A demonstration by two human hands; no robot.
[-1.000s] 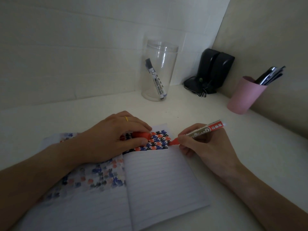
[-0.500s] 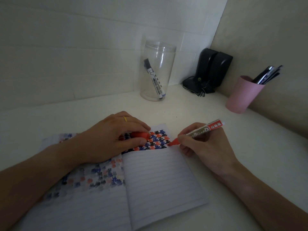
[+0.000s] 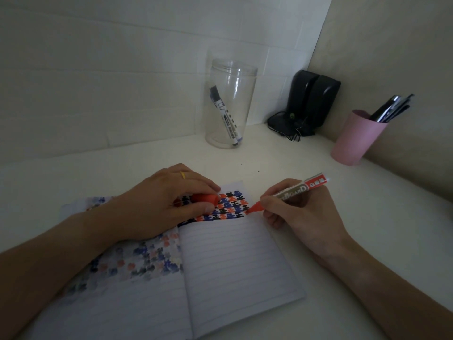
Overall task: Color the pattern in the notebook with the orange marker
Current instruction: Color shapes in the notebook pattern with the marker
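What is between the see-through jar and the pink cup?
Two black speakers with tangled cord stand in the corner between the jar and the pink cup, in the head view.

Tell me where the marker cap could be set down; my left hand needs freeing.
Bare desk lies between the notebook and pink cup, and left of the clear jar. The back corner by the black speakers is crowded.

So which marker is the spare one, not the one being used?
Look to the back wall, at the clear jar. The spare marker leans inside it, alone. Its cap is dark, while the orange marker sits in the right hand.
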